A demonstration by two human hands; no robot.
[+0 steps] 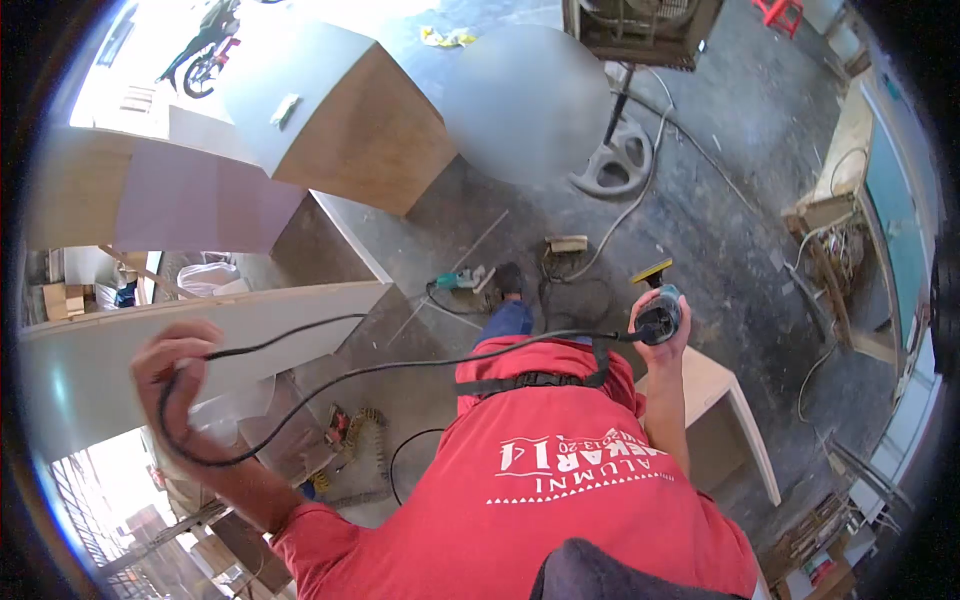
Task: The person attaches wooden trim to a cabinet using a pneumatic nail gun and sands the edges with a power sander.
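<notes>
On the left, my left hand (175, 360) is raised with its fingers closed on a black power cord (350, 385), which droops in a loop over my forearm. The cord runs across my front to a teal-and-black power tool (660, 318), which looks like an angle grinder. My right hand (672, 312) grips its body on the right side. Beyond the tool's body shows a flat yellow disc (652, 270), seen nearly edge-on and apart from any surface. Near my foot, another teal power tool (462, 280) lies on the floor.
A long pale panel (220, 330) lies by my left arm, with box-like wooden pieces (370, 140) behind. A wooden piece (715, 400) stands at my right. Cables (630, 205) trail over the floor near a fan (645, 25). A wooden frame (850, 270) stands far right.
</notes>
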